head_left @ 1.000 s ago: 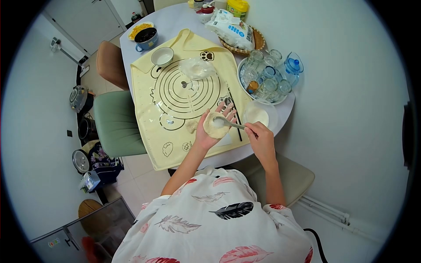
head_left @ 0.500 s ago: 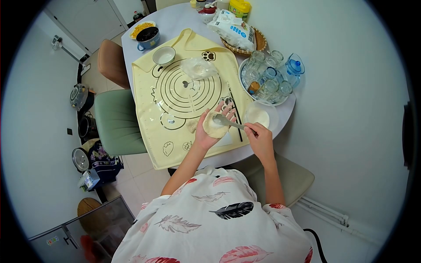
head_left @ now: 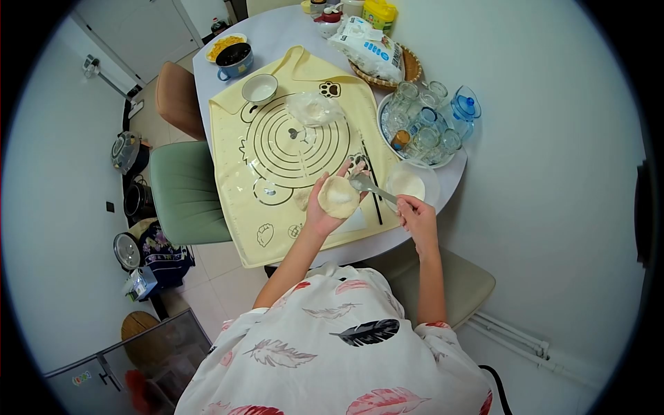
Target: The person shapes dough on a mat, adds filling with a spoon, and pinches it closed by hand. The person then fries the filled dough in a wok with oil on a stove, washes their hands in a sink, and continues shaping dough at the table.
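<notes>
A round, flat piece of dough (head_left: 336, 202) with a small white heap in its middle rests on my left hand (head_left: 323, 213), palm up over the mat. My right hand (head_left: 418, 220) is closed round the handle of a spoon (head_left: 375, 189). The spoon's bowl is just beyond the dough's right edge, over the fingers of my left hand. Behind the spoon stands a clear container (head_left: 408, 184) of white powder. A small lump of dough (head_left: 301, 199) lies on the mat, left of my left hand.
The yellow mat (head_left: 232, 159) holds a white bowl (head_left: 259, 89) and a plastic bag (head_left: 314, 109). A tray of glasses (head_left: 420, 124) and a basket (head_left: 411, 67) stand at the right. A blue mug (head_left: 235, 61) and a plate of yellow food (head_left: 226, 45) are at the back left.
My right hand has moved slightly right, and the spoon has lifted off the dough towards the right. The white heap on the dough is now uncovered.
</notes>
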`<state>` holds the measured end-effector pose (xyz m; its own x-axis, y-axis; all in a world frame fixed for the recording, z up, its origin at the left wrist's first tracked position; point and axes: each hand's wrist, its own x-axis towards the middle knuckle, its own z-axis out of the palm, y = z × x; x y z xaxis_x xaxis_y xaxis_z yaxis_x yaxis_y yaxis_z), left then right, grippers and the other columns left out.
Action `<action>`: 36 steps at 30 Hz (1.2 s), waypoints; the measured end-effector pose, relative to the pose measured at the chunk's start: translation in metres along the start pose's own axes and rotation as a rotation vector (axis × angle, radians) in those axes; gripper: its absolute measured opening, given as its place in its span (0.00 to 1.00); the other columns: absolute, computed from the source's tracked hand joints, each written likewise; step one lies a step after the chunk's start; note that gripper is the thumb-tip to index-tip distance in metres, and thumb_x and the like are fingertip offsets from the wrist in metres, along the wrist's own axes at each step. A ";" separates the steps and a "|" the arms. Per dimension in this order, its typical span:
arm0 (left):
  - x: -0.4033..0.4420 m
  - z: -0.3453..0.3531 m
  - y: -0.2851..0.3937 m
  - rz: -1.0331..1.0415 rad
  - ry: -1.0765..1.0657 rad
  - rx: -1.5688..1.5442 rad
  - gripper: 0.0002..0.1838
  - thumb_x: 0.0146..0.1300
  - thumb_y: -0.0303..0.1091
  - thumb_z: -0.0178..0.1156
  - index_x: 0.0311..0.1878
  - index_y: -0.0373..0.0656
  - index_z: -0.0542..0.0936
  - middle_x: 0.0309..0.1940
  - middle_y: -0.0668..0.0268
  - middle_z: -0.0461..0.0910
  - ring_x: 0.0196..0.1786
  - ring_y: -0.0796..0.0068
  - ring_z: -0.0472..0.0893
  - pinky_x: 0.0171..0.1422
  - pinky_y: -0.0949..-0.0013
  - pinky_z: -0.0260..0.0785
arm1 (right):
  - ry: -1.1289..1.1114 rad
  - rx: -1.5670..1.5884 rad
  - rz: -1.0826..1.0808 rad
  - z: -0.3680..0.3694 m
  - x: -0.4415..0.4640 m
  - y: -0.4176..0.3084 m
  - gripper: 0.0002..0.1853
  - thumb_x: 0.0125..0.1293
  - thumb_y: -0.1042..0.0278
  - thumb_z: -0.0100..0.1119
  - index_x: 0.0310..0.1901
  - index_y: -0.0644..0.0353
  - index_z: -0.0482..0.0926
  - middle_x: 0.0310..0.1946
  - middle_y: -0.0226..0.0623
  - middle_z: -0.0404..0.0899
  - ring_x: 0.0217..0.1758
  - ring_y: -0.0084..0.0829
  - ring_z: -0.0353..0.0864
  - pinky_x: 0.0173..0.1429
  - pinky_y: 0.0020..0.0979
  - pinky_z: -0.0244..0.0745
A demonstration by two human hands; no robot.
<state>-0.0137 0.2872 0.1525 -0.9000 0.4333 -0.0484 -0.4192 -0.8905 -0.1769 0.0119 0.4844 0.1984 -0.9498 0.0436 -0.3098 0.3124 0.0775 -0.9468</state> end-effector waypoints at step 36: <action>-0.006 0.011 -0.006 0.046 -0.033 -0.014 0.30 0.62 0.41 0.48 0.67 0.46 0.56 0.68 0.59 0.53 0.69 0.59 0.56 0.73 0.54 0.43 | 0.444 -1.087 -0.284 -0.055 0.053 0.063 0.09 0.57 0.67 0.54 0.33 0.62 0.81 0.30 0.45 0.77 0.36 0.47 0.73 0.43 0.39 0.68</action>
<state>-0.0071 0.2888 0.1644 -0.9217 0.3871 -0.0246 -0.3759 -0.9071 -0.1891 -0.0179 0.5465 0.1272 -0.9648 0.2111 0.1566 0.1474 0.9279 -0.3425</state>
